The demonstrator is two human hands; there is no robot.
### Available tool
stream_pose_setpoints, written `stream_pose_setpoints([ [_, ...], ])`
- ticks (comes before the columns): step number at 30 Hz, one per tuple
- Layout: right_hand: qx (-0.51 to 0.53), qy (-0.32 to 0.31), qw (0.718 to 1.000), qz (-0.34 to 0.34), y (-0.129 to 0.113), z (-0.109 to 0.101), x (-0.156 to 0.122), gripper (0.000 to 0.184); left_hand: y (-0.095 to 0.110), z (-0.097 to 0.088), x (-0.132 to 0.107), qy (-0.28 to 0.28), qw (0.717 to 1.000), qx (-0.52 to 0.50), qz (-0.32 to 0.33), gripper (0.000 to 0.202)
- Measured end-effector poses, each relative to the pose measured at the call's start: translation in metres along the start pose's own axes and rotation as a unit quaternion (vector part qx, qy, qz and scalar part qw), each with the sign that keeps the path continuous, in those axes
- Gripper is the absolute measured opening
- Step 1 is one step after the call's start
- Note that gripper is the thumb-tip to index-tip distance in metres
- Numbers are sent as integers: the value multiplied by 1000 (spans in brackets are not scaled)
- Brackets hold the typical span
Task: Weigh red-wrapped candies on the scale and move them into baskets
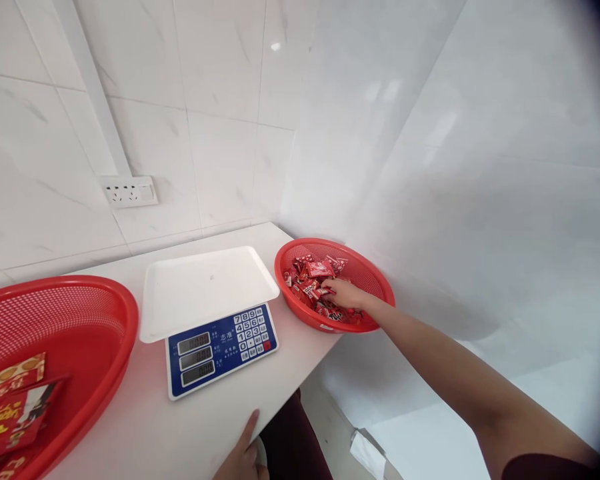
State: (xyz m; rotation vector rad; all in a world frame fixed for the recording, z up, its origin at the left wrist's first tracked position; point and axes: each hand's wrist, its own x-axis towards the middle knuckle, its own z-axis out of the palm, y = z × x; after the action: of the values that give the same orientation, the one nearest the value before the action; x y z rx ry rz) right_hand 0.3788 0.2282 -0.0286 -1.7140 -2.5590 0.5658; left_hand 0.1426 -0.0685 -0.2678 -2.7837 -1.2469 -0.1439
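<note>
My right hand (344, 293) reaches into the red plastic basket (380, 277) on the right, its fingers closed on a small red snack packet (321, 292). Several more small red packets (321, 268) lie loose around it. At the front table edge is my left hand (243, 457), cut off by the bottom of the view. Its index finger points forward over the tabletop, while the other fingers curl by a pale rounded thing (261, 453) that I cannot make out. Between the baskets stands a digital scale (223, 347) with a bare white pan (207, 290).
A larger red basket (125, 320) holding red and yellow snack bags (17, 423) stands at the left of the white table (145, 427). Tiled walls (225, 160) with a power socket (129, 192) rise behind. Something white (367, 455) lies low, right of the table.
</note>
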Motion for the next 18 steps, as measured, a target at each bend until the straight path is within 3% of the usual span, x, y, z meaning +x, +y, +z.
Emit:
stream_pose_setpoints([
  [3,67,39,997,9,-1,-20,1,27,-4,11,-4,-2,998,46,31,10],
  [6,145,70,987,11,-6,-43,4,33,-4,21,-6,36,998,37,25,10],
  [9,218,80,973,-17,-28,-60,10,31,-1,26,-4,55,998,27,16,6],
  [12,270,64,958,-71,-70,-64,20,27,2,18,0,-12,998,60,13,7],
  [15,289,33,948,-130,-124,-51,31,24,4,5,6,-79,993,81,20,16],
  [18,279,5,945,-171,-171,-26,43,22,4,-7,11,-67,997,31,9,8],
])
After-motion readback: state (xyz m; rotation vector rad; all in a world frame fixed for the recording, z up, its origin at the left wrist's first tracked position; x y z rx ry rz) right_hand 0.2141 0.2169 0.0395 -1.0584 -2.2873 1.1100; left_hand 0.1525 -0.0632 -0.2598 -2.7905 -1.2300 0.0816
